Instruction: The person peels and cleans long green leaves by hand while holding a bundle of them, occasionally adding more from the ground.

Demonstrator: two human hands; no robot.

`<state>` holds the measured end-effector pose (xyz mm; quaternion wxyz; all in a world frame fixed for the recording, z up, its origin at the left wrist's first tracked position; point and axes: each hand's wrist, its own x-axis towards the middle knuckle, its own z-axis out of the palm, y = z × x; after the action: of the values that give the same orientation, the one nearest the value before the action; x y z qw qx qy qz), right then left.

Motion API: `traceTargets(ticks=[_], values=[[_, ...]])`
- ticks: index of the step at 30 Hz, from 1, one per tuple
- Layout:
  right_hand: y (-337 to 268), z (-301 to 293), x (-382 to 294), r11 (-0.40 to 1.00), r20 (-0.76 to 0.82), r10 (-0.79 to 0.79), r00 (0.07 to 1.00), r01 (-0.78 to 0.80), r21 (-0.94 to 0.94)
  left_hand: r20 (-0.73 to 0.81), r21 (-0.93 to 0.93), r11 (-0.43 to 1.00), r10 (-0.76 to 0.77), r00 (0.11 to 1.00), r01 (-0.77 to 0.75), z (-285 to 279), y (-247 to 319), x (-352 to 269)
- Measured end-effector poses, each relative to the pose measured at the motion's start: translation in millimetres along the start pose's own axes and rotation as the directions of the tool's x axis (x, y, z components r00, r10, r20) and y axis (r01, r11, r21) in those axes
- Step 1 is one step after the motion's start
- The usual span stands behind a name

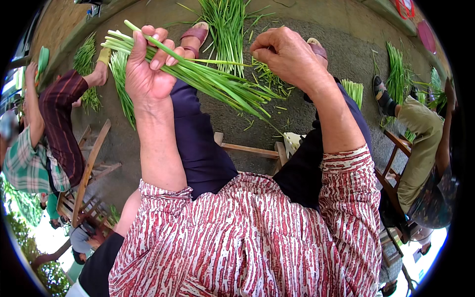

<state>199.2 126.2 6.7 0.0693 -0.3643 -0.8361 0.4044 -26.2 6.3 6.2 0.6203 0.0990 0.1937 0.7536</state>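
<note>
My left hand (154,67) is closed around a bunch of long green stalks (219,81), perhaps garlic chives. Their pale ends stick out past my thumb at the upper left, and the leafy tips point right and down. One yellowish leaf (220,62) stands out from the bunch. My right hand (276,50) is raised to the right of the bunch with its fingers curled and thumb near the fingertips; whether something thin is between them cannot be seen. Beyond, on the ground between my feet, lies a large pile of the same stalks (224,33). Short cut bits (271,76) are scattered beneath my right hand.
More stalks lie on the ground at left (122,85) and right (352,92). A wooden stool's bar (248,149) shows between my legs. A person in plaid (26,163) sits at left near a wooden chair (91,170); another person in khaki trousers (421,122) sits at right.
</note>
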Motion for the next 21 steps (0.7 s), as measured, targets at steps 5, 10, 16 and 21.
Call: traceTargets(ticks=[5, 10, 16, 21], values=[[2, 3, -1, 1.0, 0.027, 0.016, 1.0, -0.016, 0.014, 0.014, -0.008, 1.0, 0.008, 1.0, -0.008, 3, 0, -1], [3, 14, 1, 0.985, 0.187, -0.052, 0.981, 0.019, 0.174, 0.022, 0.015, 1.0, 0.007, 1.0, -0.007, 4, -1, -3], [-10, 15, 2, 0.917, 0.343, -0.09, 0.935, -0.057, 0.396, 0.062, -0.024, 1.0, -0.017, 0.998, 0.018, 5, -9, -1], [-15, 7, 3, 0.876, 0.387, -0.156, 0.909, -0.054, 0.48, 0.071, -0.011, 1.0, -0.006, 0.997, 0.007, 6, -8, -1]])
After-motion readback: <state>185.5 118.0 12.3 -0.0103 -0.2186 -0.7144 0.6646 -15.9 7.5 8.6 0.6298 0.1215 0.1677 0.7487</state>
